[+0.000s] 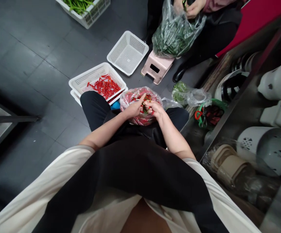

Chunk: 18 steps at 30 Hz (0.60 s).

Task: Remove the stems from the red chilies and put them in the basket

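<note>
From afar, I had the right hand (155, 108) curled around slender red chillies (152, 112), the left hand (135, 108) part-open, its hold unclear, at a clear plastic bag (141, 121); seemingly picking over, next needing a careful pinch.

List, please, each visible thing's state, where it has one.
Bag of red chilies: open, filled
Left hand: index finger extended
Right hand: fingers curled around red chilies
Chili basket: upright, partly filled
Greens bag: open, filled
Pink stool: upright
Middle basket: upright
Top basket: upright, holding greens
</note>
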{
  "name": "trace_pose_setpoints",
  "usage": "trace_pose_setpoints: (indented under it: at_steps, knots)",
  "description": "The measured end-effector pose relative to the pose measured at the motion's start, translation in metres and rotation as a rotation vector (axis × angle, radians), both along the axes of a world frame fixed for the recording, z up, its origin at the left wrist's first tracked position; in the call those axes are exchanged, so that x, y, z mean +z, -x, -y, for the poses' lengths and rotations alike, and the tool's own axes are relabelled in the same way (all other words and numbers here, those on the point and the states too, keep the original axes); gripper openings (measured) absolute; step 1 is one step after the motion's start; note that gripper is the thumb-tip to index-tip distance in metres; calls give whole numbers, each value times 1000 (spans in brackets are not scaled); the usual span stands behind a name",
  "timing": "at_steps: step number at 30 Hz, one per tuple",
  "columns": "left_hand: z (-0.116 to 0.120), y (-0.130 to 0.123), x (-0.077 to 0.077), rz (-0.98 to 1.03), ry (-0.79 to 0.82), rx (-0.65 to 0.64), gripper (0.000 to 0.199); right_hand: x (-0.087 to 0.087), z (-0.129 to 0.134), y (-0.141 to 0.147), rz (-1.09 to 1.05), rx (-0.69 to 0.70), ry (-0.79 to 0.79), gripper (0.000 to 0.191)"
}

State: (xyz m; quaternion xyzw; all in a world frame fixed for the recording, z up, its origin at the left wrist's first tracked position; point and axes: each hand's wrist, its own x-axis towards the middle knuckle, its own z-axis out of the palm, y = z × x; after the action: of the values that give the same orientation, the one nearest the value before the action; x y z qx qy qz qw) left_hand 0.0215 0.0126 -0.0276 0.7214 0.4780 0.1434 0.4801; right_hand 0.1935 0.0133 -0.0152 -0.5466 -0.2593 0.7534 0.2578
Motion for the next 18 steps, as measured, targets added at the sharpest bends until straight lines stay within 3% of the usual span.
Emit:
trace_pose_setpoints:
  at_steps: [3, 5, 10, 12, 15, 18]
  knots:
    - [-6, 9, -7, -3, 65, 272, 42, -3, 3, -4, 58, -114, 28, 25]
    - [-10, 10, -10, 30, 122, 351, 23, -3, 5, -2, 79, -138, 42, 23]
    - [-14, -7, -3, 174, 256, 183, 20, 3, 3, 9, 86, -68, 21, 36]
    - [-14, -15, 3, 189, 313, 177, 16, 5, 3, 13, 80, -28, 17, 44]
    - [-14, -19, 10, 251, 385, 285, 15, 5, 10, 18, 46, -54, -40, 50]
    - [-14, -13, 15, 390, 511, 456, 16, 1, 23, 22, 141, -60, -188, 46]
